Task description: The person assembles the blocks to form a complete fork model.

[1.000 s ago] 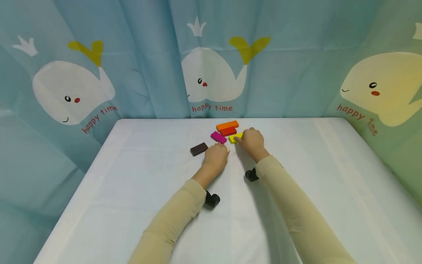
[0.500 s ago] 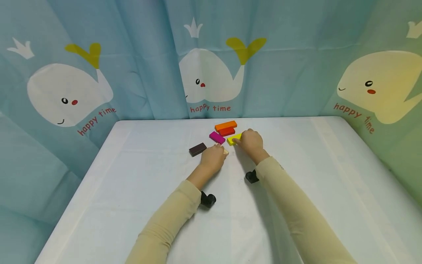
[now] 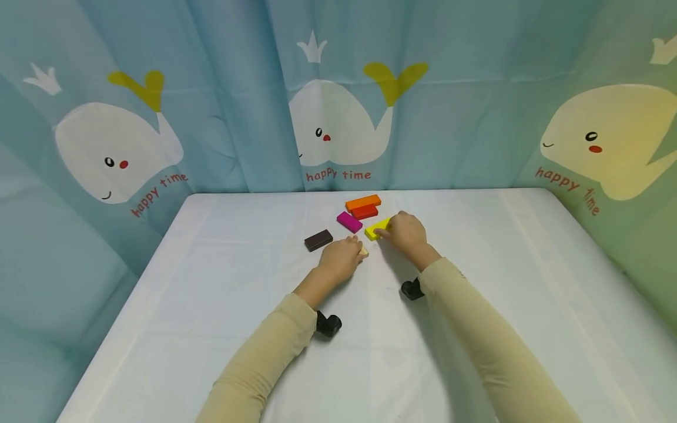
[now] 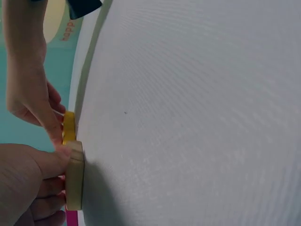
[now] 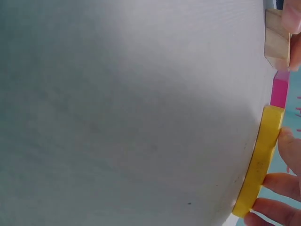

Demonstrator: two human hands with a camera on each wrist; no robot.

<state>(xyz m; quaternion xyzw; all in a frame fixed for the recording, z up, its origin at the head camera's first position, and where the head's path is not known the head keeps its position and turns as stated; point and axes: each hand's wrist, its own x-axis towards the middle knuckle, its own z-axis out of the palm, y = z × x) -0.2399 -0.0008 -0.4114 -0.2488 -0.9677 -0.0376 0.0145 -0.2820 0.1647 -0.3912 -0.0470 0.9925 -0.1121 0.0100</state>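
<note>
In the head view my left hand (image 3: 339,258) pinches a plain wooden block (image 3: 363,252), most of it hidden behind the fingers. The left wrist view shows the thumb and fingers along one side of that pale block (image 4: 74,181). To the right, my right hand (image 3: 407,233) grips a yellow block (image 3: 376,228), its far end covered by the hand. In the right wrist view the fingers lie against the side of the long yellow block (image 5: 258,162). Just behind the two hands lies a magenta block (image 3: 349,222), touched by neither.
A red block (image 3: 365,212) lies against an orange block (image 3: 362,203) near the table's back edge. Left of my left hand is a dark brown block (image 3: 318,240). All rest on a white-covered table (image 3: 211,305). A whale-print curtain (image 3: 233,106) stands behind it.
Both hands have drawn slightly toward me, bringing the wooden block and the yellow block a little away from the magenta one. The brown, magenta, red and orange blocks stay put.
</note>
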